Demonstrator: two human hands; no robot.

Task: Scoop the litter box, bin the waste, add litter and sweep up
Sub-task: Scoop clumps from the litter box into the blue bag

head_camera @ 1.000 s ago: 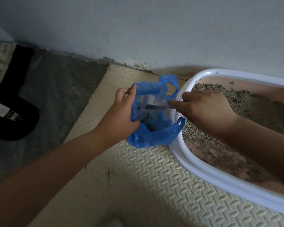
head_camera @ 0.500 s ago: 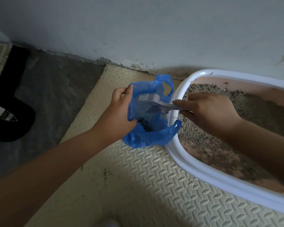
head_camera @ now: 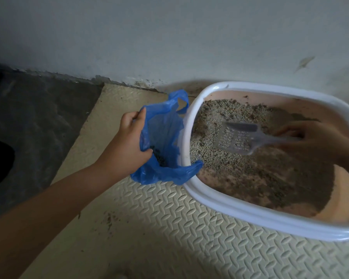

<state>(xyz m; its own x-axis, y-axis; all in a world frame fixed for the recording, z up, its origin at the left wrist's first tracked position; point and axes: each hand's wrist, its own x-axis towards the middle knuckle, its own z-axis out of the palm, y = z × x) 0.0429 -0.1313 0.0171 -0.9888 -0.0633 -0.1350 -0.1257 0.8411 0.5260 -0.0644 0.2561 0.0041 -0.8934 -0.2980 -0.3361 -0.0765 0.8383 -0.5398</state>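
A white-rimmed litter box (head_camera: 240, 212) with a pink inside stands on the mat at the right, holding grey litter (head_camera: 220, 158) heaped toward its left end. My right hand (head_camera: 314, 143) grips the handle of a grey slotted scoop (head_camera: 238, 137), which hovers over the litter, blurred by motion. A blue plastic bag (head_camera: 165, 137) stands open against the box's left rim, with dark clumps at its bottom. My left hand (head_camera: 129, 141) grips the bag's left edge and holds it open.
A cream embossed foam mat (head_camera: 169, 228) covers the floor, with a few dark specks near its left part. Left of it lies grey concrete floor (head_camera: 38, 117) with a black object at the frame edge. A pale wall (head_camera: 169, 37) runs behind.
My right hand has drawn the scoop out of the blue bag and swung it rightward over the litter in the box. My left hand still holds the bag.
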